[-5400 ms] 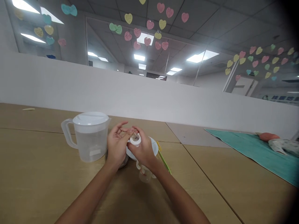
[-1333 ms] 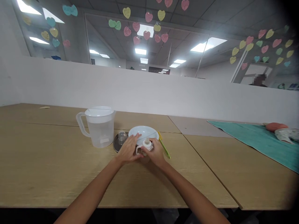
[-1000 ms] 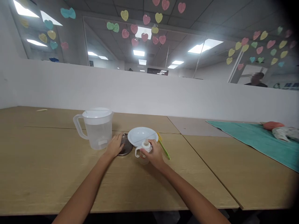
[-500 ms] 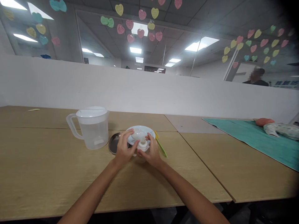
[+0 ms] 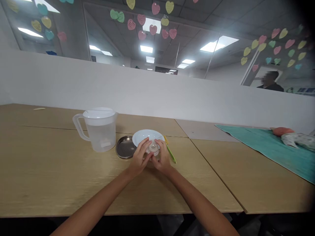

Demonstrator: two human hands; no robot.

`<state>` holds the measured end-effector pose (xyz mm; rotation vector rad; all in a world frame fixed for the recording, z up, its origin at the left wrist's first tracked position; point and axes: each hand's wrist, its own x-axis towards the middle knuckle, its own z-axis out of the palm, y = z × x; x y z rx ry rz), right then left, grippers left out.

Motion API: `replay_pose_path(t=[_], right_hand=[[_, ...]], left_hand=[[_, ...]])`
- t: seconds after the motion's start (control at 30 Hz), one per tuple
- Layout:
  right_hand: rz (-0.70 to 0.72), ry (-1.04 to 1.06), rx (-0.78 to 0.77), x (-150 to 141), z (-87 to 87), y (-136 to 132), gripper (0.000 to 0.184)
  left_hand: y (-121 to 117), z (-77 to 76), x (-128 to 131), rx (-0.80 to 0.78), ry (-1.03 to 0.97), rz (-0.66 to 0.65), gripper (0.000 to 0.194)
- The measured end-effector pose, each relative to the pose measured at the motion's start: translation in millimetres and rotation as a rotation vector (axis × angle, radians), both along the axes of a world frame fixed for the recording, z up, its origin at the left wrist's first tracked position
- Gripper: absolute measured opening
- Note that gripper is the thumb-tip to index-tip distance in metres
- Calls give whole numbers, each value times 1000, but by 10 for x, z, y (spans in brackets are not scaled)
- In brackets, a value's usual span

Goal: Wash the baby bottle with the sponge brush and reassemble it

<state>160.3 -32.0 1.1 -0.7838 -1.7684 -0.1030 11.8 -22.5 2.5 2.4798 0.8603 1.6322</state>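
Note:
Both hands meet in front of the plate around what looks like a baby bottle, with its clear domed cap (image 5: 154, 147) on top. My left hand (image 5: 140, 158) closes on the cap from the left, its fingertips against the dome. My right hand (image 5: 162, 157) closes on it from the other side, thumb near the left thumb. Most of the bottle's body is hidden by the hands. Right behind lies a white plate (image 5: 140, 133). A round metal dish (image 5: 125, 148) is left of my left hand, and a green-handled brush (image 5: 171, 154) with a yellow end lies right of my right hand.
A clear lidded pitcher (image 5: 102, 132) stands on the table at left. A teal cloth (image 5: 261, 141) covers the right part, with a doll-like figure (image 5: 292, 137) on it. A white wall (image 5: 147, 91) rises behind; a person (image 5: 272, 83) shows through the glass.
My left hand has brought the clear cap from over the plate onto the bottle top, covering the nipple. Both hands are now closer together. The view has shifted slightly.

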Motion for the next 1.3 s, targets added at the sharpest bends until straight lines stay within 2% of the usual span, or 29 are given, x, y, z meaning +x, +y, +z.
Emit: replay_pose_path(t=[0.1, 0.2, 0.37, 0.53, 0.73, 1.07, 1.3], right_hand=[[3, 22, 10, -13, -28, 17, 51], [-6, 27, -4, -18, -65, 22, 51], [37, 127, -69, -14, -87, -19, 47], [-36, 161, -130, -33, -54, -33, 41], [-61, 191, -201, -72, -48, 1, 41], [-179, 122, -78, -72, -133, 86, 44], [-207, 56, 18, -58, -156, 165, 43]], left_hand=[[9, -62, -6, -75, 55, -59, 45], [28, -98, -27, -116, 78, -53, 47], [31, -70, -26, -184, 24, -6, 55], [34, -42, -28, -212, 44, -21, 50], [75, -85, -38, -230, 57, -22, 51], [72, -83, -62, -274, 10, -17, 51], [97, -106, -60, -272, -26, -21, 49]])
